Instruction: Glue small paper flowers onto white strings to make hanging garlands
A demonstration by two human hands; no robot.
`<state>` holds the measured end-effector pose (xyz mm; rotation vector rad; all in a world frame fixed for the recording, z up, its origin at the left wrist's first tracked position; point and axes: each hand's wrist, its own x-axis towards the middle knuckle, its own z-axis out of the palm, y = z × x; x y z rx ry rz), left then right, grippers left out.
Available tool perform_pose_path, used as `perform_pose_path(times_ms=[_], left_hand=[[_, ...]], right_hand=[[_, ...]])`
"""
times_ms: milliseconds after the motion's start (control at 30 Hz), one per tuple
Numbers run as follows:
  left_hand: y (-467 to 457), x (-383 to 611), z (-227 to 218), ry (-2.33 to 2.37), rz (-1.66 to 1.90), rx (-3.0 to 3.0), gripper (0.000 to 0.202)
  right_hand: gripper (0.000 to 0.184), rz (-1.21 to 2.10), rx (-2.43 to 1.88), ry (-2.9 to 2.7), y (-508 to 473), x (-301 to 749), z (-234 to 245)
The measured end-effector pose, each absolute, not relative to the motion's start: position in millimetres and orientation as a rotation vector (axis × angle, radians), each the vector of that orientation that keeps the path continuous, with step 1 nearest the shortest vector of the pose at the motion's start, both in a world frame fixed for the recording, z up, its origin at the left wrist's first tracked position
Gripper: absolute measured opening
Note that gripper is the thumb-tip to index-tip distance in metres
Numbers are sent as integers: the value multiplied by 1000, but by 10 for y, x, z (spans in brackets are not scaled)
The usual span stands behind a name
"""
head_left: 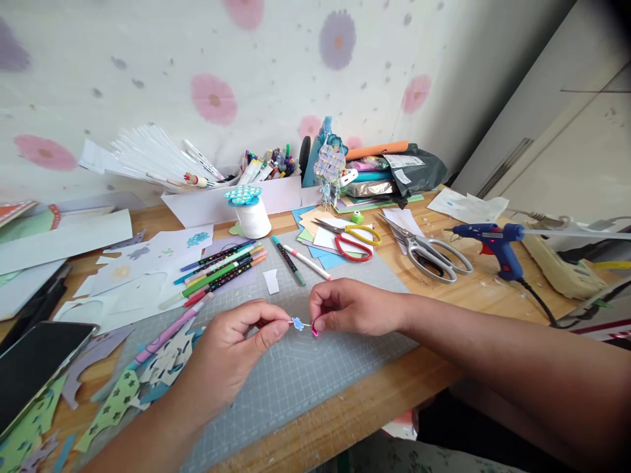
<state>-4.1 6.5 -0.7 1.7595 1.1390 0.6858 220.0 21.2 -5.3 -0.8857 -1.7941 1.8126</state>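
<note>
My left hand (246,341) pinches one end of a thin strand between thumb and fingertips. On the strand, right beside those fingertips, sits a small blue flower (298,323). The fingers of my right hand (350,307) are closed at the strand's other end, where a small bright pink piece (315,331) shows under the thumb; its kind I cannot make out. Both hands are just above the grey cutting mat (320,374). Beyond them on the mat are a white paper cutout (271,281), a dark green pen (288,260) and a white pen with red ends (307,262).
Several coloured markers (221,272) and paper scraps (167,355) lie left, near a phone (34,368). Yellow-and-red-handled scissors (352,240), grey scissors (428,249) and a blue glue gun (493,243) with a cord lie right. A white spool (254,219) stands behind.
</note>
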Motion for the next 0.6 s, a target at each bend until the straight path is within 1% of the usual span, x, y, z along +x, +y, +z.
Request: perform_pose_path(times_ms=[100, 167, 333, 433, 533, 600], left_hand=[[72, -48, 0, 1137, 707, 1762, 14], [74, -48, 6, 1127, 704, 1775, 14], [59, -32, 20, 1096, 701, 1878, 14], [50, -15, 34, 1066, 724, 1968, 15], [38, 9, 55, 1006, 786, 2089, 15], [18, 16, 65, 952, 867, 2202, 13]], right_hand=[[9, 1812, -855, -1727, 199, 2219, -20], [9, 1750, -893, -1721, 200, 2240, 1], [9, 1424, -1108, -1858, 187, 2270, 77], [6, 1027, -1141, -2098, 142, 2268, 122], [7, 504, -1034, -2296, 84, 2265, 140], [8, 202, -930, -2332, 56, 2269, 146]])
